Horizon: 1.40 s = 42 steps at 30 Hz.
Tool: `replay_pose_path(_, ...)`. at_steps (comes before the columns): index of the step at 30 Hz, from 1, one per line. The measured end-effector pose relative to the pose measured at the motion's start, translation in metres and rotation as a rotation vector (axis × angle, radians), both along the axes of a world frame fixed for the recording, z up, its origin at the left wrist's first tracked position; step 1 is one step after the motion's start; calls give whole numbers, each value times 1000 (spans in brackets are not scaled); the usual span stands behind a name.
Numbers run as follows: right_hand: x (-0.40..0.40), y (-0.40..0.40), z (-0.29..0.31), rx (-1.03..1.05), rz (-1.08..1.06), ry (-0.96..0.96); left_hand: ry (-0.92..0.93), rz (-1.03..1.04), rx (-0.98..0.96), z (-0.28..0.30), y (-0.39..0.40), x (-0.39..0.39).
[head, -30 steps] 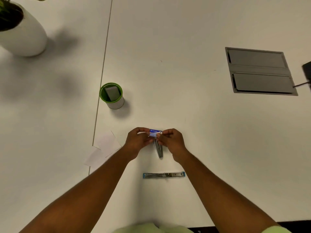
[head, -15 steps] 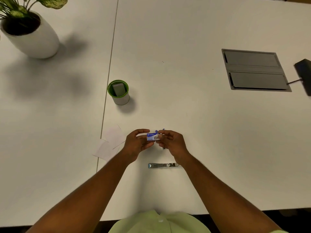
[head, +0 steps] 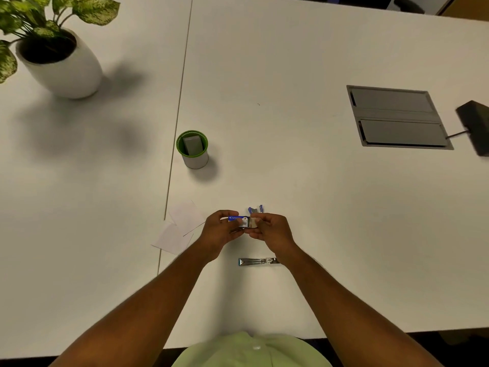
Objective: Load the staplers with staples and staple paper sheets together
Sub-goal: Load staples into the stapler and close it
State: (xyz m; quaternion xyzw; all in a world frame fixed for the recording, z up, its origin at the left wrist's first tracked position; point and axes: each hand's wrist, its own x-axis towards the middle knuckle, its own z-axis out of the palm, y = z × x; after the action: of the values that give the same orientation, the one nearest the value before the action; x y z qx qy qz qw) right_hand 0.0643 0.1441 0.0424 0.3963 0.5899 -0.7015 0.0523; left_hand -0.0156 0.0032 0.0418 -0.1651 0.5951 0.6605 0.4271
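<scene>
Both hands meet over the table's near middle. My left hand [head: 221, 230] grips a small blue and white staple box [head: 239, 221] by its left end. My right hand [head: 272, 230] pinches the box's right end, where its flap stands open. A blue stapler [head: 255, 209] pokes out just behind my right hand, mostly hidden. A second stapler [head: 258, 261], metal and lying opened flat, rests on the table below the hands, its right end under my right wrist. Several white paper sheets [head: 180, 229] lie left of my left hand.
A green-rimmed cup [head: 193, 149] holding a grey block stands behind the hands. A potted plant [head: 57, 59] sits far left. A grey cable hatch [head: 397, 117] and a dark object [head: 475, 125] are at the right. A seam [head: 177, 115] divides the table.
The camera tilted up, so the scene slid down and more plant shows. The box's right end has come open between my fingers, and the blue stapler now shows behind my right hand.
</scene>
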Motion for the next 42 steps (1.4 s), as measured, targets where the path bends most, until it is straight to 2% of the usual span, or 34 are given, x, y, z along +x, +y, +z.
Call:
replay_pose_path(6,0,-3,-7,199,1,16,16,3,2,2,1,-1)
replay_pose_path(14,6,-1,-5,349,-82,-11,-20,49,22,-2,2,-1)
replay_pose_path(20,14,-1,1,857,104,-26,-28,89,22,-8,6,2)
replay_pose_path(22,13,-2,2,950,182,-71,-25,90,34,-9,7,2)
replay_pose_path(34,6,-3,3,989,192,-209,11,71,26,-8,6,6)
replay_pose_path(42,8,1,-1,914,203,-238,-3,62,21,-11,7,8)
